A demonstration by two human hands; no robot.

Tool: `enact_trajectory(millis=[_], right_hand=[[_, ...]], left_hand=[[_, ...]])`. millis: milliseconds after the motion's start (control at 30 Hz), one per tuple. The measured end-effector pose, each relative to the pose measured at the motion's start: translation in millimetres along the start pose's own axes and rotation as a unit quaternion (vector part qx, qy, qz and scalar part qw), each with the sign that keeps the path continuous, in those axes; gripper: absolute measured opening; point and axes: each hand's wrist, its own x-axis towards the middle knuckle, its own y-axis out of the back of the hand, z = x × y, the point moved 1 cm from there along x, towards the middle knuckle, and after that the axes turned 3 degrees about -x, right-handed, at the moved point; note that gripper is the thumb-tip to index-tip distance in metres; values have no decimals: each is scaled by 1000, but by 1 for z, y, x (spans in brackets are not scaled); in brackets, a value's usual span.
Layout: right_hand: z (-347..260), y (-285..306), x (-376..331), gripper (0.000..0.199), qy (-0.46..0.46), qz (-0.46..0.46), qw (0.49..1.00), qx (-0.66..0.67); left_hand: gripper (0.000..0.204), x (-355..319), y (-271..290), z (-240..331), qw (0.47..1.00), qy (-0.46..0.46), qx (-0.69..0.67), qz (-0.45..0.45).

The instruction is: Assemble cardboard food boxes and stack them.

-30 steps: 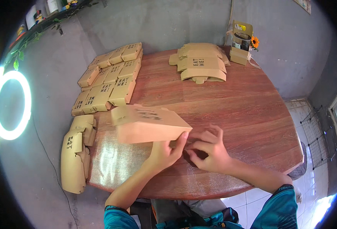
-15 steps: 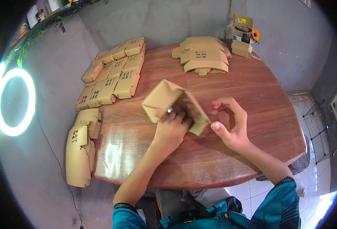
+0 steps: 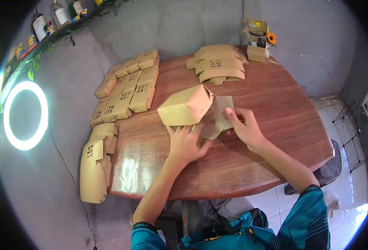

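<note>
A partly folded brown cardboard box [image 3: 182, 106] is tilted over the middle of the table, its closed side facing up and its flaps toward the right. My left hand [image 3: 186, 141] grips it along the near lower edge, fingers spread and partly hidden under the cardboard, thumb stretched out to the right. On the right end, my right hand [image 3: 246, 129] pinches a loose flap [image 3: 223, 106] of the same box between thumb and fingers. Part of the flap is blurred, and the inside of the box is hidden.
Rows of folded boxes [image 3: 121, 100] stand at the far left of the wooden table [image 3: 275, 108]. Flat cardboard blanks [image 3: 94, 171] overhang its left edge; another stack of blanks [image 3: 221, 64] lies at the back. A card holder with a dark cup [image 3: 257, 39] stands behind, beside a sunflower [image 3: 271, 38].
The box has turned so its closed side faces up. My left hand has shifted from its opening to below the near edge. My right hand, apart before, now pinches a flap.
</note>
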Motion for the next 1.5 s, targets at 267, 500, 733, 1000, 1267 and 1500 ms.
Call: enact_trajectory(millis=[267, 500, 733, 1000, 1267, 1500], right_hand=[[10, 2, 3, 33, -129, -78, 985, 79], [10, -1, -4, 23, -206, -86, 947, 232], [28, -4, -4, 16, -249, -17, 933, 258], [24, 0, -1, 13, -159, -37, 963, 214], [32, 1, -1, 13, -72, -36, 987, 142], [32, 7, -1, 19, 19, -62, 998, 22]], left_hand=[[6, -1, -9, 18, 980, 9, -175, 91], [22, 16, -3, 22, 943, 134, -298, 59], [9, 37, -7, 4, 916, 186, -338, -107], [12, 34, -16, 28, 943, 183, -278, -26], [7, 37, -15, 37, 874, 264, -404, -43], [3, 23, -17, 14, 758, 343, -548, -89]])
